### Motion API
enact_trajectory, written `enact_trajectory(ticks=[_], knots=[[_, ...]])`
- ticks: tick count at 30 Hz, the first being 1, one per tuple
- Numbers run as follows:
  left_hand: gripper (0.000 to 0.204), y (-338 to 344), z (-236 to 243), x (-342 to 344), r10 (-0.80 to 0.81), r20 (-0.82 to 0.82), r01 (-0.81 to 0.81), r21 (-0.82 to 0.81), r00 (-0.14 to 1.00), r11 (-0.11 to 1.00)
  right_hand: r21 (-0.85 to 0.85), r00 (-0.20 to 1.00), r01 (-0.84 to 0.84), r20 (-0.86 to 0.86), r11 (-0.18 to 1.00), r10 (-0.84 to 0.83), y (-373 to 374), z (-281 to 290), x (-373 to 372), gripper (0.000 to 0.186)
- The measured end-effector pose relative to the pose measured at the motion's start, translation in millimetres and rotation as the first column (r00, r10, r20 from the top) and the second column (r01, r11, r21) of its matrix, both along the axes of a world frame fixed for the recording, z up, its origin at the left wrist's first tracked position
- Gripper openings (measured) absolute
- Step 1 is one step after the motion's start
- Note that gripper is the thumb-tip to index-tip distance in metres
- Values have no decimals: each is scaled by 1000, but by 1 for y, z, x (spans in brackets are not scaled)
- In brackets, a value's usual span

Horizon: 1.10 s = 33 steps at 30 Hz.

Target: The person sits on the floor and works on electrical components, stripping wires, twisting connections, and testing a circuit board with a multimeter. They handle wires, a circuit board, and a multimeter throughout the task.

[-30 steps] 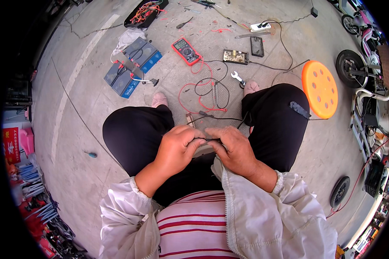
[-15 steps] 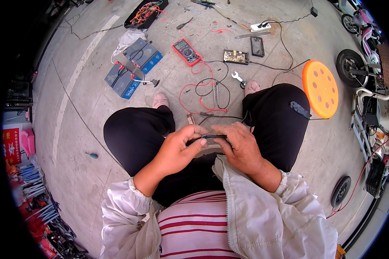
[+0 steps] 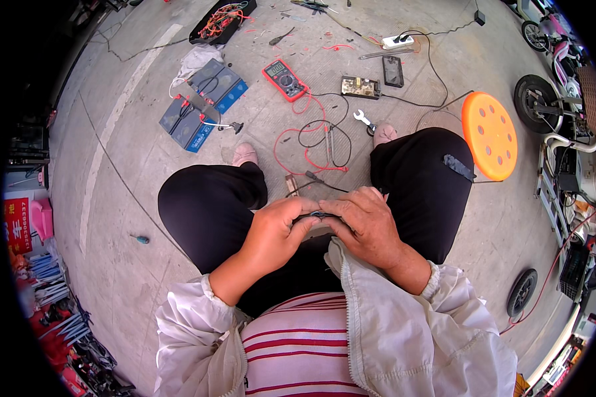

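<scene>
Between my fingertips, over my lap, is a thin black cable (image 3: 318,214) with a small bluish bit at its middle. My left hand (image 3: 271,228) pinches one side of it with thumb and forefinger. My right hand (image 3: 367,221) pinches the other side, its fingers curled over and hiding part of the cable. The two hands almost touch. Just beyond them on the floor lies a black lead with a connector end (image 3: 314,176), beside a small brown flat piece (image 3: 291,184). Whether this lead joins the held cable is hidden by my hands.
Ahead lie a red multimeter (image 3: 285,79) with tangled leads, an opened case with a circuit board (image 3: 361,87), a wrench (image 3: 362,118) and a white power strip (image 3: 397,42). Blue-sided batteries (image 3: 224,85) stand left. An orange stool (image 3: 489,135) is by my right knee.
My hands have come closer together along the cable, covering more of it. The black lead's connector end beyond them has shifted slightly.
</scene>
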<state>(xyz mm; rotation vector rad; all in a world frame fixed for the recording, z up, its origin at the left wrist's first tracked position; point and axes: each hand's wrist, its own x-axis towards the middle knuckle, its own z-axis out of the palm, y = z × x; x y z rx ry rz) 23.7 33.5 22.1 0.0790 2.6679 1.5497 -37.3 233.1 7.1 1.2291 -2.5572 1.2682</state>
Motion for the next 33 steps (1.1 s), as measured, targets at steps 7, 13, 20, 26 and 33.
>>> enact_trajectory(ticks=[7,13,20,26,33], knots=[[29,-2,7,-2,-16,112,5,100,994,995,-32,1000,-9,-28,999,8,-1,-3,0,28],[29,-6,5,-2,-83,107,75,77,991,994,-38,1000,-7,2,999,7,-1,-3,1,25],[38,-5,9,-4,-89,15,88,40,996,995,-85,965,61,258,995,-38,-3,-1,7,30],[30,-4,6,-4,-60,95,54,66,994,996,-90,972,48,233,995,-25,-1,0,6,33],[15,-5,-11,2,-6,407,-11,39,913,999,-42,949,306,-65,951,-308,49,47,-4,29]])
